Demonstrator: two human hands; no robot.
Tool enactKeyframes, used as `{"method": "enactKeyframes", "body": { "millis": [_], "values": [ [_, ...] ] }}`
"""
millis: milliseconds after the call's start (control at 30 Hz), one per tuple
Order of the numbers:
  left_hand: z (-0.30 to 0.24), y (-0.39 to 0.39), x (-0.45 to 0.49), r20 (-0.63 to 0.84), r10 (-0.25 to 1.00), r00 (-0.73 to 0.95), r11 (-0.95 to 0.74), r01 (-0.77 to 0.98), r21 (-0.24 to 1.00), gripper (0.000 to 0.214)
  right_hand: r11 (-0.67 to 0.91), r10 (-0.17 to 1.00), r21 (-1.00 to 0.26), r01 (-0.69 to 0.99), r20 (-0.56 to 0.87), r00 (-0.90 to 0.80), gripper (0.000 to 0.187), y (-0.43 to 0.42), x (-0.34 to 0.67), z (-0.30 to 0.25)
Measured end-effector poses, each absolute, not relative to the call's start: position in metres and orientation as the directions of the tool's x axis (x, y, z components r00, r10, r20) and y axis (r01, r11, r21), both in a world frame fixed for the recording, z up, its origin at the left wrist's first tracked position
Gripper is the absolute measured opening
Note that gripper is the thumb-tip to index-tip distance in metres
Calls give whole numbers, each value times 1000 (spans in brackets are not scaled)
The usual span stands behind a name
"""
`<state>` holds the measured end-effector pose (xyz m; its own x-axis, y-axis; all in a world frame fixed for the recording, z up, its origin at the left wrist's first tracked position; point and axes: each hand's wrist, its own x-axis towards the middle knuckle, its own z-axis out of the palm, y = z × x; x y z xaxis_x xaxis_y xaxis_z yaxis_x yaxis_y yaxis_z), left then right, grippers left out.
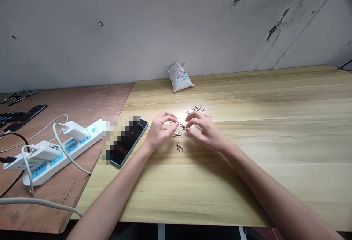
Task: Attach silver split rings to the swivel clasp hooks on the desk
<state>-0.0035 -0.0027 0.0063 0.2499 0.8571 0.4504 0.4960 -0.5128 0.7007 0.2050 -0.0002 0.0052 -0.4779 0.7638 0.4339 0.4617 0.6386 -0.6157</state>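
Observation:
My right hand (205, 132) pinches a small metal swivel clasp (183, 126) between thumb and fingers, just above the table. Facing it, my left hand (162, 130) is closed, thumb and index fingertip together at a small metal ring by the clasp's left end; whether ring and clasp are joined is too small to tell. Between and below the hands lie a swivel clasp (177, 134) and a nearer swivel clasp (179, 147). Beyond my right fingers sits a pile of swivel clasps (198, 108), partly hidden by that hand.
A phone (129, 143) lies left of my left forearm. A filled white plastic bag (180, 78) stands at the back against the wall. On the lower brown board (90, 100) at left are a power strip (74, 148) with chargers, cables, and another phone (26, 118).

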Motion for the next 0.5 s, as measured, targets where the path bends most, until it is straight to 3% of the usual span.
{"method": "enactKeyframes", "body": {
  "millis": [67,133,200,367,500],
  "values": [
    [9,-4,-5,564,733,380,-637,674,374,8,564,805,-699,440,348,-481,16,0,208,10],
    [13,-7,-5,609,613,504,-679,730,78,9,516,819,-757,400,299,-489,17,0,210,13],
    [15,-9,-3,607,532,590,-688,719,-97,11,484,820,-805,343,280,-500,18,1,210,14],
    [17,-11,1,594,451,666,-697,678,-231,12,328,843,-908,260,158,-513,21,4,211,13],
    [12,-11,-1,572,485,662,-700,686,-200,14,396,836,-858,327,189,-516,19,3,210,12]
  ]
}}
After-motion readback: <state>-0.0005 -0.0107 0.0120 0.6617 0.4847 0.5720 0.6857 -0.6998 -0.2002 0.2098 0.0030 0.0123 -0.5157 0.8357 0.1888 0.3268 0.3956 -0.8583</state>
